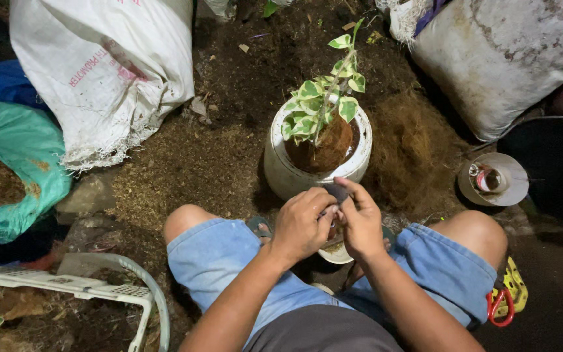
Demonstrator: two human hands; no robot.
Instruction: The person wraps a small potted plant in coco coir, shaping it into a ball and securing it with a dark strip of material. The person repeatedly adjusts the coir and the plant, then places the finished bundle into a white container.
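Hands: left hand (301, 225), right hand (360, 221) pinch dark scrap (337, 192) touching white pot (281, 173) rim.

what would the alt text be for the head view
A crouching person's left hand and right hand meet over a small dark piece, just in front of a white pot holding a green-and-cream leafed plant. White sacks and a teal bag of soil lie on the dirt around.
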